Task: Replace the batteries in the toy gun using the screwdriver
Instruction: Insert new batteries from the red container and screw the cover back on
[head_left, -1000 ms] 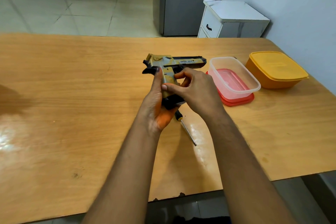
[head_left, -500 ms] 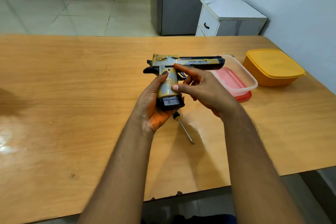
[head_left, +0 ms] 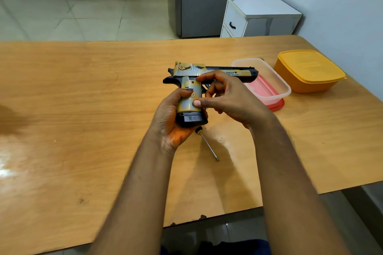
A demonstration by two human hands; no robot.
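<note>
The toy gun [head_left: 192, 72], gold and black, is held above the table with its barrel pointing right and its black grip base toward me. My left hand [head_left: 172, 118] grips the handle from the left and below, thumb across its side. My right hand [head_left: 226, 97] pinches the handle from the right, thumb low on the grip and index finger near the top. The screwdriver [head_left: 208, 145] lies on the table under the gun, its handle partly hidden by my left hand and its thin shaft pointing toward me.
A clear plastic box [head_left: 275, 80] sits on a red lid [head_left: 277, 105] right of the gun. An orange lidded container [head_left: 308, 70] stands further right near the wall. The wooden table [head_left: 83, 109] ends close to me. A white cabinet [head_left: 261, 14] stands beyond.
The gun has turned so its barrel points more to the right and its side faces me. My right hand has shifted its pinch on the handle. The screwdriver has not moved.
</note>
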